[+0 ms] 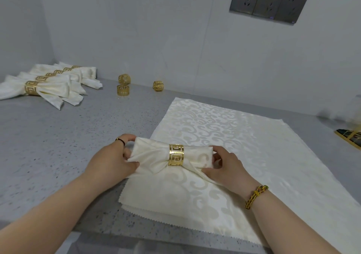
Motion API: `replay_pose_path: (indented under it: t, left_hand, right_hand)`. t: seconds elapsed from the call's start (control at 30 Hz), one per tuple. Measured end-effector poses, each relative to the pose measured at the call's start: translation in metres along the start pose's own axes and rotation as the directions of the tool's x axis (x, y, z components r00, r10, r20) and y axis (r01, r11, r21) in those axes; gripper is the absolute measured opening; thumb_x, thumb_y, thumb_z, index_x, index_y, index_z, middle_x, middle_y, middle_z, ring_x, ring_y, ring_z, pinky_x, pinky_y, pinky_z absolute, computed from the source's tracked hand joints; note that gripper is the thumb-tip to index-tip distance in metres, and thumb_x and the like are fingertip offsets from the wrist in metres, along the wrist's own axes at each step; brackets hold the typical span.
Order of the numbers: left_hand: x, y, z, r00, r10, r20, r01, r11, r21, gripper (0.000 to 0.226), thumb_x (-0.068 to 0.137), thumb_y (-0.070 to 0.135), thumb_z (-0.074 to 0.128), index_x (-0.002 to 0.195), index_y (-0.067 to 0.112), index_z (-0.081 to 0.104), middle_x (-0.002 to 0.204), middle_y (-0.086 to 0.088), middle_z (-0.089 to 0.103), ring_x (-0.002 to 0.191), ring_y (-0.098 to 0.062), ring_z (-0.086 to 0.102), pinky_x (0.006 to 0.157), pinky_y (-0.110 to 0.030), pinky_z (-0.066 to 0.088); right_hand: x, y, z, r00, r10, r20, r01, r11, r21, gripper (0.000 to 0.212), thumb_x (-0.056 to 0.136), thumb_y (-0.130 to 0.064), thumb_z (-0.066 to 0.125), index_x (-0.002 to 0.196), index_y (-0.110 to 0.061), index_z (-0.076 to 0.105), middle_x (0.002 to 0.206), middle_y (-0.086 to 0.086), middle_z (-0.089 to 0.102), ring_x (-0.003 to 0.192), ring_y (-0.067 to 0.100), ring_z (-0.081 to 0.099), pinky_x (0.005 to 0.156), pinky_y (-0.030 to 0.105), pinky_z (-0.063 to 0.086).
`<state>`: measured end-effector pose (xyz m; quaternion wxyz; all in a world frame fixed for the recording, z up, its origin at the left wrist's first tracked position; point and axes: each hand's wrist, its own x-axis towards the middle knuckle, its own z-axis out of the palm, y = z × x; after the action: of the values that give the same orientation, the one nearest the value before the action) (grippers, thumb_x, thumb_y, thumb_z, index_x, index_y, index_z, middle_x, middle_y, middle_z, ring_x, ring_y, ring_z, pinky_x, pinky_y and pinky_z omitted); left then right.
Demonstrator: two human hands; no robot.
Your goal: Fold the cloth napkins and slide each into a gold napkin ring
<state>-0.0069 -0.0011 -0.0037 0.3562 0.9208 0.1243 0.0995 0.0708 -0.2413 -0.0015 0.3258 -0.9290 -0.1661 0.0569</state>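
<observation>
The folded napkin (pixel 154 156), cinched at its middle by a gold napkin ring (pixel 176 154) with a cut-out key pattern, lies across the stack of flat napkins (pixel 224 132) near the front edge of the tabletop (pixel 58 146). The left hand (pixel 111 160) has its fingers (pixel 129 137) clamped on the napkin's left end and the right hand (pixel 224 167) pinches the right end, with the ring midway between them. Ringed napkins (pixel 48 83) lie in the far left corner, and three loose rings (pixel 123 90) sit along the back edge.
</observation>
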Motion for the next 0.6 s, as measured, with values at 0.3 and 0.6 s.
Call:
replay_pose_path:
  t: [0.3,0.6]
  left_hand:
    - [0.003,0.015,-0.010,0.994,-0.071,0.080,0.081,0.988,-0.130,0.043,0.093,0.034,0.049,0.133,0.019,0.043,0.122,0.002,0.052,0.103,-0.013,0.046,0.081,-0.020,0.028]
    - [0.007,0.007,0.001,1.000,-0.009,0.006,0.010,0.982,-0.190,0.047,0.089,0.009,0.054,0.134,0.016,0.043,0.104,0.004,0.053,0.090,-0.010,0.049,0.069,-0.018,0.035]
  right_hand:
    - [0.002,-0.013,-0.005,0.995,0.102,0.012,-0.096,0.884,0.458,0.013,0.081,-0.005,0.065,0.090,-0.014,0.060,0.069,-0.006,0.050,0.059,0.004,0.045,0.048,0.005,0.036]
    - [0.012,-0.025,0.014,0.980,0.201,0.000,-0.113,0.550,0.827,0.033,0.082,0.004,0.059,0.106,-0.016,0.051,0.099,0.005,0.058,0.078,0.019,0.058,0.071,0.030,0.048]
